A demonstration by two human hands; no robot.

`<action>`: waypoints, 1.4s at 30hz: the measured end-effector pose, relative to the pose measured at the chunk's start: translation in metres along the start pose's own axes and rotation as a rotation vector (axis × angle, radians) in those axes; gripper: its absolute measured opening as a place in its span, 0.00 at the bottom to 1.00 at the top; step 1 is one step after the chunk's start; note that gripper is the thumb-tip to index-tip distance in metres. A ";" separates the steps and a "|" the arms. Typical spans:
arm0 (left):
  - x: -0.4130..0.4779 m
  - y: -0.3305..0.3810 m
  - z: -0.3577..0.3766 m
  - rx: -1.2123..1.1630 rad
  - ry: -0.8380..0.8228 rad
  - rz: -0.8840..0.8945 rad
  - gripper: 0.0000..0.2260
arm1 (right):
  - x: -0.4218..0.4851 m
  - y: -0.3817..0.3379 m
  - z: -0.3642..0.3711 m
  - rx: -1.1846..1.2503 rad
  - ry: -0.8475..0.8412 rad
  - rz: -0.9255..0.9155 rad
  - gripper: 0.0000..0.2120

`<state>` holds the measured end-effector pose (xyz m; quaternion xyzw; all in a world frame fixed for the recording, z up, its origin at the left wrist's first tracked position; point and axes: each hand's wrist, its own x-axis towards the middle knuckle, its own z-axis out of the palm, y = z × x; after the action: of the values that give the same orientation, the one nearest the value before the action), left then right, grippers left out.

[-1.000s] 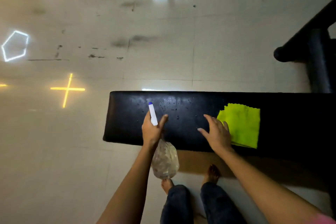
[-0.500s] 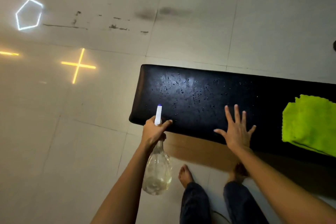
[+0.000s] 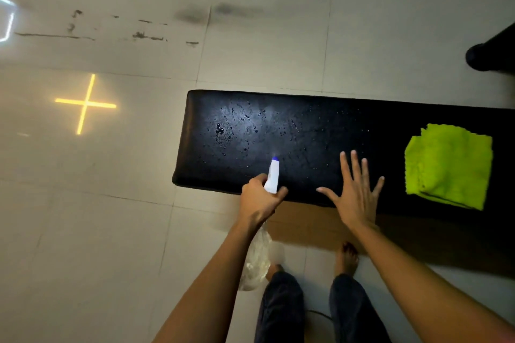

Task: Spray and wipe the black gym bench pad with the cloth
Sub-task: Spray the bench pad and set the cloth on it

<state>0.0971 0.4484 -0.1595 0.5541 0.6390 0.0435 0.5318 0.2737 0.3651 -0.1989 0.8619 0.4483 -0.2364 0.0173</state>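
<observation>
While the spray bottle (image 3: 271, 178) is clutched in the left hand (image 3: 260, 199), nozzle aimed over the droplet-beaded bench pad (image 3: 278, 133), the right hand (image 3: 355, 195) is spread flat, empty, at its near edge; cloth (image 3: 448, 166) is parked at the pad's right end, presumably for wiping.

Left hand (image 3: 260, 198) clenched, right hand (image 3: 355, 195) splayed.

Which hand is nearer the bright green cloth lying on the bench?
Right. The open right hand rests flat on the black padded bench, just left of the bright green microfibre cloth. The left hand, holding the clear spray bottle, is farther left.
</observation>
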 end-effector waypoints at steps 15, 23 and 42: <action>-0.026 0.059 0.121 0.213 -0.191 0.106 0.10 | 0.009 0.105 -0.018 -0.058 0.093 0.033 0.40; -0.040 0.088 0.136 0.158 -0.137 0.241 0.13 | 0.008 0.139 -0.034 0.197 0.309 0.158 0.36; -0.065 0.215 0.181 -0.035 0.044 0.712 0.13 | 0.036 0.265 -0.101 1.178 0.190 0.536 0.22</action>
<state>0.3593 0.3849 -0.0572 0.7318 0.4163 0.2487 0.4789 0.5377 0.2588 -0.1722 0.8262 0.0129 -0.3526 -0.4392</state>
